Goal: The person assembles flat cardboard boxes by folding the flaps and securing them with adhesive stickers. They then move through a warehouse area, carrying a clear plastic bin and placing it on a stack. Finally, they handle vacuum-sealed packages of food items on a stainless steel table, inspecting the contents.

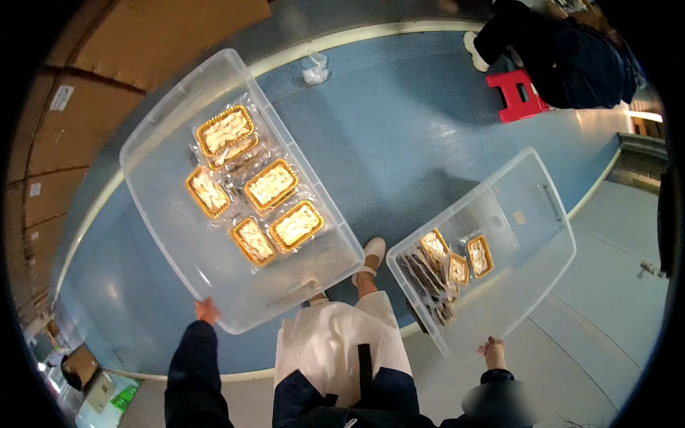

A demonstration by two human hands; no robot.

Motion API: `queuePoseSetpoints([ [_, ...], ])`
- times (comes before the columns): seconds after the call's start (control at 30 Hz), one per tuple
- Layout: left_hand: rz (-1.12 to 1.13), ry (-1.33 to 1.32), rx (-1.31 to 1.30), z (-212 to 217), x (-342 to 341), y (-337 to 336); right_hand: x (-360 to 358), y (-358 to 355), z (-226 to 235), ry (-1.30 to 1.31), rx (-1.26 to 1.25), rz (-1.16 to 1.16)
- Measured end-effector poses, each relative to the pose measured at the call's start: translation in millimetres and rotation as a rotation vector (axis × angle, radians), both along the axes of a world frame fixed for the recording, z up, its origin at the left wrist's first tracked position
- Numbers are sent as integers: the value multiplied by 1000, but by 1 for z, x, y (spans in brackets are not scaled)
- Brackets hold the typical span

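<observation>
L hand (207, 311) grips near rim of large clear bin (164, 214), held out to the left w/ gold foil trays (271, 187) inside. R hand (494, 351) closed on rim of smaller bin (542, 242), to the right. Bins likely light, rigid but flexing, slick; wrapped trays prob. slide when tilted. Best hold: rims/handles.
</observation>
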State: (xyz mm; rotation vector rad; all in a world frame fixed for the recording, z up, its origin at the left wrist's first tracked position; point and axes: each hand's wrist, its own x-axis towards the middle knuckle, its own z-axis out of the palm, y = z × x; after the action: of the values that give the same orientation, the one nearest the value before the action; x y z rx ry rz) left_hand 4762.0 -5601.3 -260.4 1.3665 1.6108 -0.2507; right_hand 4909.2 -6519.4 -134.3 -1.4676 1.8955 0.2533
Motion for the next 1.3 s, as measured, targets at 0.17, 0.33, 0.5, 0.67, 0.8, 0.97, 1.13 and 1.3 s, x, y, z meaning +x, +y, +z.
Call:
queuePoseSetpoints([
  [0.17, -1240, 239, -206, 74, 75, -99, -41, -25, 11, 63, 100, -250],
  [0.33, 339, -175, -582, 77, 147, -94, -65, 11, 49, 129, 83, -320],
  [0.5, 315, -38, -318, 72, 261, -1, -48, 71, 80, 100, -88, -573],
  [0.67, 245, -114, -367, 87, 289, -15, -48, 84, 134, 230, -16, -274],
  [0.8, 168, -124, -416, 102, 364, -62, -14, 120, 156, 338, -173, -253],
  [0.97, 403, -69, -306, 116, 506, -134, 48, 151, 197, 346, -142, -536],
  [1.13, 489, -73, -357, 60, 654, -204, 96, 165, 184, 346, -39, -356],
  [1.3, 468, -143, -333, 41, 784, -248, 161, 236, 223, 463, 95, -71],
])
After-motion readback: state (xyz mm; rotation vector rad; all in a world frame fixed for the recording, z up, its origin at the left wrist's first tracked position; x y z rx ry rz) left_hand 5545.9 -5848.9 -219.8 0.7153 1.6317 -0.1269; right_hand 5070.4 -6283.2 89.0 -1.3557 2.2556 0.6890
